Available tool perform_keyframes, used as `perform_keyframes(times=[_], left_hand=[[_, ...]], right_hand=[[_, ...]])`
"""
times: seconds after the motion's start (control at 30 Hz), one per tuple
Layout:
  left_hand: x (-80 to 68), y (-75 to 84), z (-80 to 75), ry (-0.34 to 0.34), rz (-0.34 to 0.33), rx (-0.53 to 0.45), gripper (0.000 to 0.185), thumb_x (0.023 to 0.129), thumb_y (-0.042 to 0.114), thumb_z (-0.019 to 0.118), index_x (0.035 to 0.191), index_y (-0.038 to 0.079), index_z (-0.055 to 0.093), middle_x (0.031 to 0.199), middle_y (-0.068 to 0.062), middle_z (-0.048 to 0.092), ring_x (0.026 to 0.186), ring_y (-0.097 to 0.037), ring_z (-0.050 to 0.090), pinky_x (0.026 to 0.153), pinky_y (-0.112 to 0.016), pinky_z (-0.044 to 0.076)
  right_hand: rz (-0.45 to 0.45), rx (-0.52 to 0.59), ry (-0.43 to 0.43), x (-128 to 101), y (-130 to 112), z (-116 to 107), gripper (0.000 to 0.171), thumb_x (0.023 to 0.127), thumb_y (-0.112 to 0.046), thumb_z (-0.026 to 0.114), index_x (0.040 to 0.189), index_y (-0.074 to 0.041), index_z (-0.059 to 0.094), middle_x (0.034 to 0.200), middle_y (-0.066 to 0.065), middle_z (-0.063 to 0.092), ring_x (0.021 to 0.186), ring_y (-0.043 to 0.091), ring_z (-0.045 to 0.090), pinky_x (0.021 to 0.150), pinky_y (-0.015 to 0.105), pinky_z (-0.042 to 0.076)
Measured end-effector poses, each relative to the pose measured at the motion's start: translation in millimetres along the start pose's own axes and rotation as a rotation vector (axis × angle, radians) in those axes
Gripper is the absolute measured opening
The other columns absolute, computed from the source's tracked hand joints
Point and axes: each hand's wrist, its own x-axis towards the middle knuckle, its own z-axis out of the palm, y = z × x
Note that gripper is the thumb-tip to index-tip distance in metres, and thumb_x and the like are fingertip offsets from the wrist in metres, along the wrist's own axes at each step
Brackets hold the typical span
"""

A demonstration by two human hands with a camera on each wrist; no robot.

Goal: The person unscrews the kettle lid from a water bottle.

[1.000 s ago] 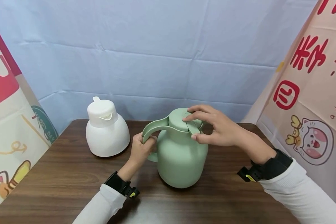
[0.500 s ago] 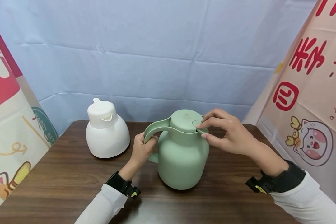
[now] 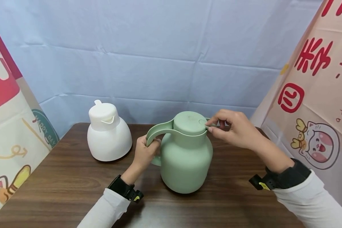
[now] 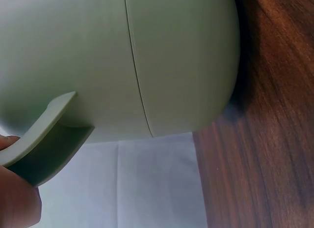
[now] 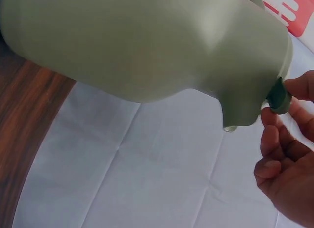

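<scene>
so far lid [image 3: 189, 122] sits on green jug [image 3: 186, 164]; my left hand [image 3: 144, 151] grips handle [image 4: 51, 144], right hand [image 3: 235, 128] pinches tab [image 5: 280, 99]; release likely remains.

On my head feed I can read "HAPPY DAY" on a green badge [image 3: 45, 128] printed on the left-hand sheet [image 3: 8, 123]. The right-hand sheet [image 3: 325, 107] gives me a large red character [image 3: 313, 57], 季, and below it a red rounded frame [image 3: 291, 98] around what looks like 四. Near the picture's edge I make out "a day"; the red strokes at the top are cut off.
</scene>
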Motion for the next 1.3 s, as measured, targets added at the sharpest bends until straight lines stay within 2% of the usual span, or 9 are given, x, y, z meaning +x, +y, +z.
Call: perform_keyframes(times=[0.07,0.2,0.4,0.7,0.87,0.97,1.07,1.3], left_hand=[[0.2,-0.4,-0.5,-0.007,0.000,0.011,0.039,0.085,-0.010,0.043,0.055,0.008,0.027,0.045,0.009,0.025,0.039,-0.013,0.020,0.042,-0.025,0.024],[0.7,0.1,-1.4,-0.019,-0.017,0.023,0.038,0.085,-0.010,0.043,0.055,0.008,0.027,0.046,0.005,0.021,0.041,-0.013,0.015,0.043,-0.025,0.022],[0.6,1.0,-2.5,-0.030,-0.030,0.010,0.038,0.085,-0.011,0.043,0.056,0.008,0.026,0.046,0.002,0.021,0.042,-0.013,0.015,0.043,-0.025,0.022],[0.4,1.0,-2.2,-0.036,-0.031,-0.001,0.038,0.085,-0.012,0.041,0.057,0.008,0.024,0.049,0.004,0.019,0.044,-0.014,0.012,0.044,-0.025,0.022],[0.6,2.0,-1.4,-0.026,-0.020,0.035,0.039,0.085,-0.011,0.042,0.057,0.008,0.024,0.049,0.004,0.019,0.044,-0.014,0.012,0.044,-0.025,0.021],[0.8,2.8,-0.8,-0.018,-0.010,0.055,0.039,0.085,-0.011,0.043,0.057,0.009,0.025,0.048,0.005,0.020,0.043,-0.014,0.012,0.044,-0.025,0.021],[0.8,2.9,-0.7,-0.013,-0.007,0.061,0.039,0.085,-0.010,0.043,0.057,0.009,0.025,0.047,0.004,0.020,0.043,-0.014,0.013,0.044,-0.026,0.020],[0.2,2.1,0.0,-0.008,-0.007,0.067,0.039,0.086,-0.010,0.043,0.056,0.009,0.025,0.047,0.004,0.021,0.042,-0.015,0.013,0.044,-0.026,0.020]], right_hand=[[0.056,-0.013,-0.031,3,0,-2,0.018,0.074,0.000,0.070,0.088,-0.011,0.068,0.072,-0.010,0.054,0.059,0.008,0.044,0.051,0.021,0.035],[0.144,-0.051,-0.092,7,2,-5,0.014,0.077,-0.004,0.069,0.090,-0.009,0.068,0.069,-0.007,0.052,0.056,0.009,0.043,0.051,0.023,0.036],[0.190,-0.102,-0.155,16,9,-5,0.016,0.083,-0.007,0.064,0.098,-0.008,0.071,0.063,-0.005,0.047,0.051,0.010,0.040,0.050,0.027,0.033],[0.239,-0.087,-0.237,32,12,-7,0.021,0.081,-0.003,0.059,0.096,-0.004,0.072,0.055,-0.005,0.046,0.049,0.011,0.039,0.048,0.026,0.031],[0.373,-0.077,-0.283,43,11,-8,0.017,0.089,-0.016,0.059,0.091,-0.007,0.073,0.058,-0.003,0.056,0.049,0.014,0.040,0.049,0.028,0.033],[0.485,-0.080,-0.296,50,8,-7,0.022,0.090,-0.027,0.062,0.086,-0.008,0.073,0.067,-0.001,0.062,0.058,0.018,0.046,0.053,0.031,0.036],[0.575,-0.081,-0.301,56,6,-6,0.026,0.088,-0.032,0.063,0.084,-0.007,0.071,0.070,0.001,0.062,0.065,0.020,0.050,0.055,0.033,0.037],[0.614,-0.088,-0.336,69,6,1,0.028,0.090,-0.030,0.061,0.084,-0.003,0.066,0.068,0.006,0.059,0.058,0.020,0.046,0.053,0.032,0.035]])
